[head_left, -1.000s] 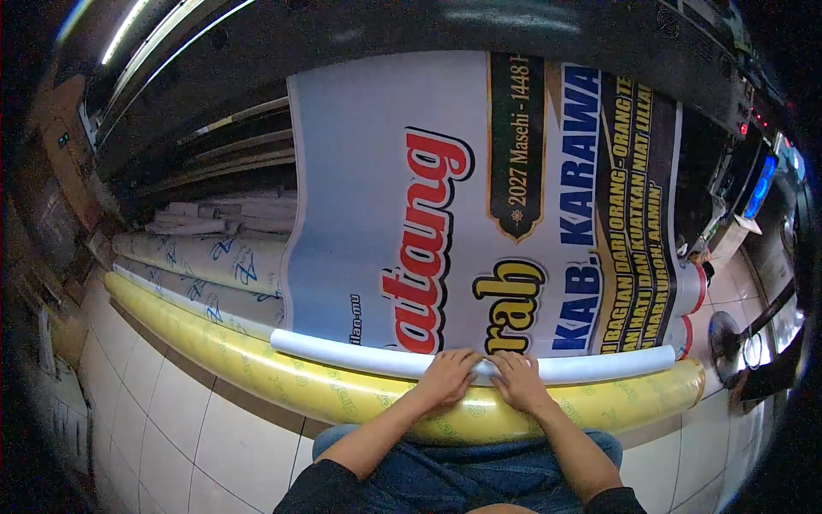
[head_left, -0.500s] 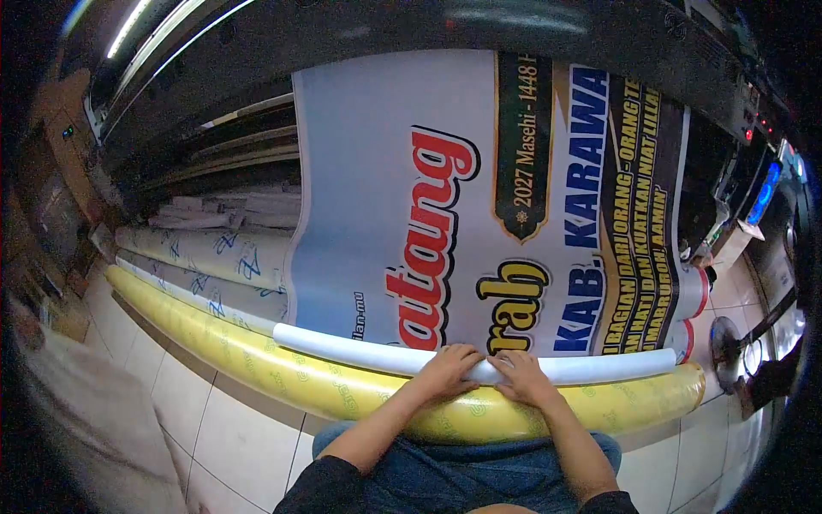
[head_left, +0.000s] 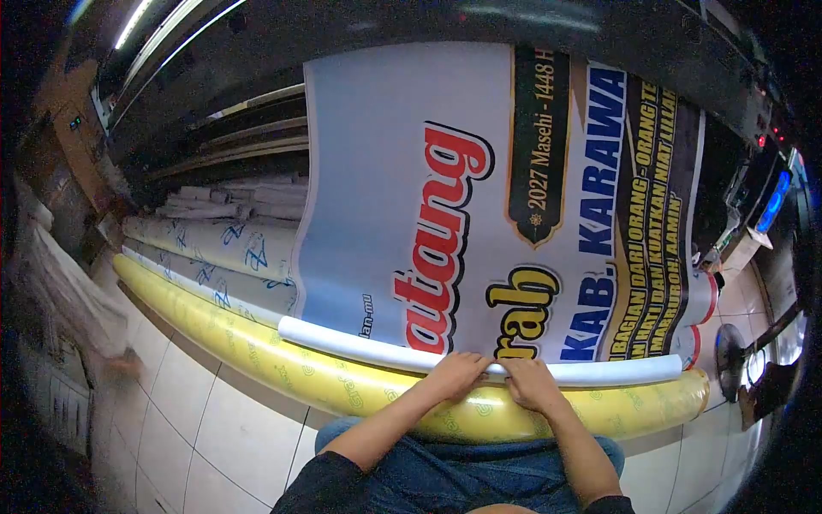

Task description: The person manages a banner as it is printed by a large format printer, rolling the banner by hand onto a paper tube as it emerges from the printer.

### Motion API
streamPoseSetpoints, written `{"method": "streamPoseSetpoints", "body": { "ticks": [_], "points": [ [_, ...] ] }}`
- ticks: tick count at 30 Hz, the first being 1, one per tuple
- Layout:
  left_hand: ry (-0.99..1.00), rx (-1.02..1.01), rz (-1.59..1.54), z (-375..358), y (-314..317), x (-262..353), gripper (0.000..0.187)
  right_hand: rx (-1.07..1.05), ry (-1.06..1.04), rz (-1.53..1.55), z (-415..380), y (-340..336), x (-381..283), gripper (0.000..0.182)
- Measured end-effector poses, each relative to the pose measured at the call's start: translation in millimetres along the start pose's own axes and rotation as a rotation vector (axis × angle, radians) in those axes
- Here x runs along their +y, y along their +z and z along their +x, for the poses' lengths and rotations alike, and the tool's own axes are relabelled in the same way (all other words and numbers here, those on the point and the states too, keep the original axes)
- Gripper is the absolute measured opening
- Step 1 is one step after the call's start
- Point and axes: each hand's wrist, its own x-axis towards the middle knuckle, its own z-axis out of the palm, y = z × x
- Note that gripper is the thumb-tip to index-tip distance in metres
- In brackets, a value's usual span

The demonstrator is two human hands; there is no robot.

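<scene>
A printed banner (head_left: 411, 214) hangs from a dark machine, and its lower end is wound into a white roll (head_left: 342, 341). My left hand (head_left: 460, 375) has its fingers wrapped over the middle of this roll. Close beside it, my right hand (head_left: 531, 383) grips the same roll, thumb side toward the left hand. Under both wrists lies a long yellow wrapped roll (head_left: 282, 377), just in front of my lap. The undersides of the fingers are hidden.
The dark machine (head_left: 360, 26) spans the top. Wrapped rolls (head_left: 205, 244) and rolled white sheets (head_left: 205, 203) lie at the left. A fan (head_left: 729, 355) stands at the right on the tiled floor (head_left: 240, 420). A blurred person's hand (head_left: 128, 367) shows at the far left.
The view has shifted slightly, moving the banner rightward in the frame. My hands remain on the white roll, with changed finger positions. The blurred pale cloth and hand at the far left have moved.
</scene>
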Motion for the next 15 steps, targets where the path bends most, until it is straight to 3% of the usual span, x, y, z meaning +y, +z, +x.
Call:
{"method": "streamPoseSetpoints", "body": {
  "ticks": [2, 6, 8, 11, 12, 14, 15],
  "points": [
    [-0.024, -0.072, -0.004, 0, -6, 0, 0.044, -0.013, -0.007, 0.036, 0, -8, -3, 0.046],
    [0.061, 0.098, -0.013, 0, 12, -8, 0.042, -0.032, -0.033, 0.065, 3, -13, -4, 0.043],
    [0.107, 0.241, -0.065, -4, 15, -6, 0.044, 0.185, -0.111, 0.139, -1, -3, 2, 0.041],
    [-0.001, 0.253, -0.028, -4, 9, 9, 0.045, 0.296, -0.208, 0.042, 1, 5, 8, 0.040],
    [-0.039, 0.227, -0.026, -5, 7, 13, 0.046, 0.269, -0.273, 0.058, 0, 6, 6, 0.040],
    [-0.129, 0.195, 0.019, -5, 26, 18, 0.051, 0.067, -0.036, -0.079, -4, 10, 3, 0.049],
    [-0.151, 0.168, 0.149, -8, 37, 24, 0.059, 0.046, -0.082, -0.070, -4, 19, 3, 0.049]
  ]
}}
